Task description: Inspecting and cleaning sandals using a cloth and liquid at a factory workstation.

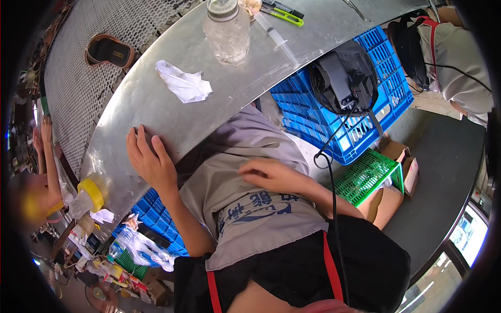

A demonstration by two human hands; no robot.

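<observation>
Nearest the camera: the person's lap, covered by a grey apron (261,219) over black shorts with red stripes (334,271). Right hand (274,175) rests on the apron at mid-lap, fingers loosely curled and pointing left, holding nothing. Left hand (151,159) lies palm-down on the near edge of the metal table (156,99), fingers (142,136) straight, close together and pointing away from the person; nothing is pinched.

On the table, beyond the left hand's fingertips and well apart from them: a crumpled white tissue (183,84). Farther and to the right: a clear plastic jar (227,32) with a lid, a syringe (276,37), and a green-handled cutter (284,16) at the far edge. At the table's left near corner: a yellow-capped bottle (86,198) lying on its side.

Right of the lap: a blue crate (386,78) holding a black device (344,78), and a green basket (365,175) nearer. Far right: another person in a grey shirt (454,68).
</observation>
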